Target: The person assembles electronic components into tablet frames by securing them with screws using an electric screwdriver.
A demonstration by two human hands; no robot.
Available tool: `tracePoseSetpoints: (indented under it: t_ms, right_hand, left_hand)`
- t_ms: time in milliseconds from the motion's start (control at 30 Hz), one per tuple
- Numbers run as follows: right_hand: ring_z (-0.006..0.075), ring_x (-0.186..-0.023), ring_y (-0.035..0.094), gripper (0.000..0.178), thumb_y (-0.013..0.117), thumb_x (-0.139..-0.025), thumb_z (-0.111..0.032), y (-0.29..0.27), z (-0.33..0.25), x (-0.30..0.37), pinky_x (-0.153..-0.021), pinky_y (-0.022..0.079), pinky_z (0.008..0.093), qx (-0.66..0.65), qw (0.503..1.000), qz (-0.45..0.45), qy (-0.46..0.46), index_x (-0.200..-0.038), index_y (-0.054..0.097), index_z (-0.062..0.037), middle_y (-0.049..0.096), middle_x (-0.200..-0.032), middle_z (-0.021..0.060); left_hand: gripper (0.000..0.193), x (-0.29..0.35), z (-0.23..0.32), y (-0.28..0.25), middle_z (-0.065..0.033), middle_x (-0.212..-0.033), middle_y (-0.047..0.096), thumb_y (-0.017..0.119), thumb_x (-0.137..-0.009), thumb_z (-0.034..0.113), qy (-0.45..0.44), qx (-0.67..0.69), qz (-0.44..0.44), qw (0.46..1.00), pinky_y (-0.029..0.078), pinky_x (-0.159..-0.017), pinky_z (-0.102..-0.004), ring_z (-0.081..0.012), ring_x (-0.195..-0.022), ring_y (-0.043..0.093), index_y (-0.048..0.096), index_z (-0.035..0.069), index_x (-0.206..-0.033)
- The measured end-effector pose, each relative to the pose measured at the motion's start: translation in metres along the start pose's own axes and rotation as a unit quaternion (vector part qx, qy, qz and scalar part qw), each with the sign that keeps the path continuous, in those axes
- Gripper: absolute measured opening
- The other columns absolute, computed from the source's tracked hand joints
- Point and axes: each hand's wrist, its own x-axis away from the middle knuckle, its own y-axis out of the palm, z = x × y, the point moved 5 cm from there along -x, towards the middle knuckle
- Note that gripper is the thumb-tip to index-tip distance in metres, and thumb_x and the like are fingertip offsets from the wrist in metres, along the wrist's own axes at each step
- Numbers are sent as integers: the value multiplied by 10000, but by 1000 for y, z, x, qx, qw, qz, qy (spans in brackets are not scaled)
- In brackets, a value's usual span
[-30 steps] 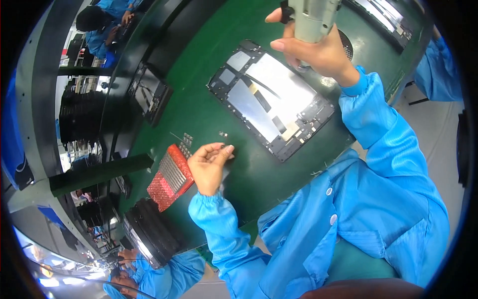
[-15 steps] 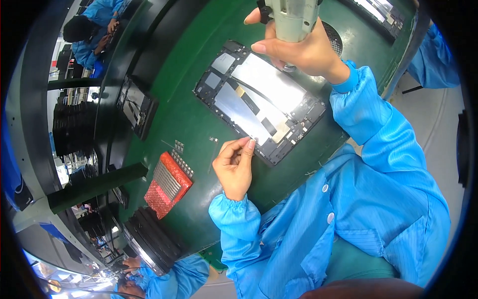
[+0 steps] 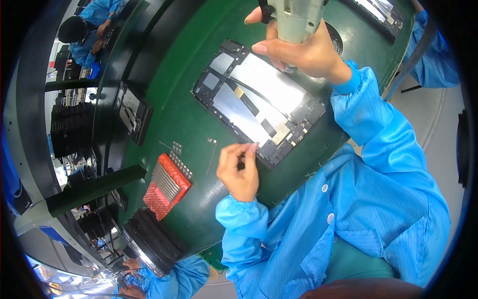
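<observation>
An opened tablet (image 3: 269, 79), with silver plates, a black frame and a ribbon cable bared, lies slanted on the green bench mat. At its near left edge, my left hand (image 3: 240, 170) is closed in a pinch, thumb against fingertips; anything between them is too small to make out. Above the tablet's far right side my right hand (image 3: 308, 52) grips a pale grey handheld tool (image 3: 296, 20) with a rounded body. The upper part of that tool is cut off by the picture's top edge.
Left of the tablet lie a red bubble-wrap pad (image 3: 164, 187) with metal strips on it and a thin loose part (image 3: 212, 154). A black stack (image 3: 149, 239) stands at the bench's near left. Another opened tablet (image 3: 132, 112) rests on the left ledge. Co-workers in blue sit nearby.
My left hand has shifted slightly right and turned, still pinching at the tablet's edge. The right hand and its tool have hardly moved.
</observation>
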Motion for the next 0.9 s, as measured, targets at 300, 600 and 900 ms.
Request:
tracePoseSetpoints:
  t_ms: [300,600,900]
  right_hand:
    - [62,-450,518,316,706,-750,-50,20,-4,5,-407,396,200,42,999,-19,10,-1027,567,11,553,-587,8]
    - [85,-470,557,311,667,-738,-4,90,31,7,-438,442,231,-69,984,-138,90,-1029,559,15,590,-615,34]
    - [84,-473,555,310,672,-732,-12,91,45,8,-436,437,230,-43,983,-133,115,-1023,568,17,598,-628,42]
  left_hand:
    - [640,16,18,10,-181,-942,515,821,-608,291,177,-155,-84,968,478,-641,-364,-294,-776,549,586,-56,-1091]
    - [589,-17,14,35,-76,-565,501,804,-621,282,245,-145,-32,958,421,-459,-326,-201,-491,513,611,-33,-1079]
    - [604,-16,13,34,-63,-522,494,803,-612,281,251,-123,-24,960,415,-440,-308,-181,-452,499,610,-46,-1082]
